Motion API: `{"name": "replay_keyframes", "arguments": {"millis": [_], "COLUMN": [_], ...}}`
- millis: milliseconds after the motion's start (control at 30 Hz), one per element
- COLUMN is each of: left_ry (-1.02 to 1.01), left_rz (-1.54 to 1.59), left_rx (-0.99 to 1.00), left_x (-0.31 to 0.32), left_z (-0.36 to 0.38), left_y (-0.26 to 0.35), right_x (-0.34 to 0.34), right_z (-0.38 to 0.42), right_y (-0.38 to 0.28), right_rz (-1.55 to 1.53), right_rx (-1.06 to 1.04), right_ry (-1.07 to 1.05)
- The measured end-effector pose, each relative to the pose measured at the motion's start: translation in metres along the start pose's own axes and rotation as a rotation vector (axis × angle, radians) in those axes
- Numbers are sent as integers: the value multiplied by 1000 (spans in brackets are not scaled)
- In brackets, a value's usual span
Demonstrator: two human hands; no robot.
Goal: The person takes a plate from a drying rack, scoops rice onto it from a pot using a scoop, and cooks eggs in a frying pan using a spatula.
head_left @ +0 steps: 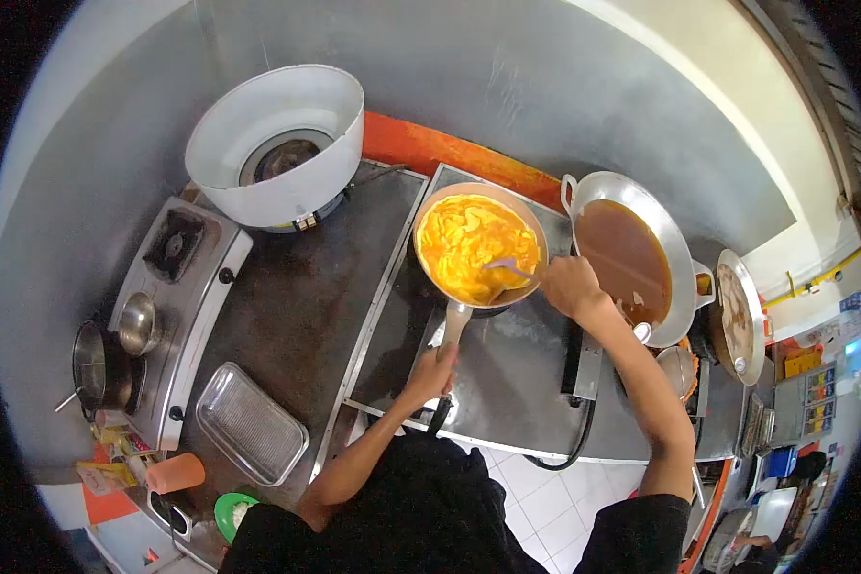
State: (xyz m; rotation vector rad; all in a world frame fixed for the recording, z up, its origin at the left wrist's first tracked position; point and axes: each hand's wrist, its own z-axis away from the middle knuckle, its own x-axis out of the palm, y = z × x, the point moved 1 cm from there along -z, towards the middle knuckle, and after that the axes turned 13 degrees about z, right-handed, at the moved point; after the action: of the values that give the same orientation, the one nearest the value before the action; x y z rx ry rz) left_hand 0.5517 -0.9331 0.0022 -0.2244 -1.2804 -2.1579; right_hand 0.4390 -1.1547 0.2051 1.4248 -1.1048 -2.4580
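My left hand is wrapped round the pale handle of a frying pan. A layer of yellow egg, soft and folded in places, covers the pan's inside. My right hand is closed on a slim greyish utensil that looks like a fork. Its tip touches the egg at the pan's right side; most of its handle is hidden in my fingers. Just right of my right hand stands a big two-handled wok of brown liquid.
A white round windshield surrounds a burner at back left. A two-burner stove bears a metal bowl and a dark pot. A metal tray lies nearer. Another wok and a strainer are at right.
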Motion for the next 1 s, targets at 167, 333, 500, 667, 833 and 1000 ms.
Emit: {"name": "replay_keyframes", "arguments": {"millis": [167, 333, 500, 667, 833, 1000], "left_ry": [508, 365, 325, 298, 186, 113], "left_rz": [-712, -1072, -1138, -1123, -1114, -1109], "left_rx": [592, 344, 295, 331, 254, 142], "left_x": [-43, -66, -61, -48, -48, -58], "left_z": [-7, 6, 5, 12, 13, 37], "left_y": [-23, -59, -58, -54, -55, -41], "right_x": [8, -1, -1, -68, -99, -92], "right_z": [-30, -62, -76, -19, 18, 7], "right_y": [0, -8, 21, 50, 47, 7], "right_rz": [-15, -44, 32, -148, -219, -200], "right_rx": [-42, 21, 131, 227, 152, -44], "right_ry": [91, 93, 187, 163, -14, -86]}}
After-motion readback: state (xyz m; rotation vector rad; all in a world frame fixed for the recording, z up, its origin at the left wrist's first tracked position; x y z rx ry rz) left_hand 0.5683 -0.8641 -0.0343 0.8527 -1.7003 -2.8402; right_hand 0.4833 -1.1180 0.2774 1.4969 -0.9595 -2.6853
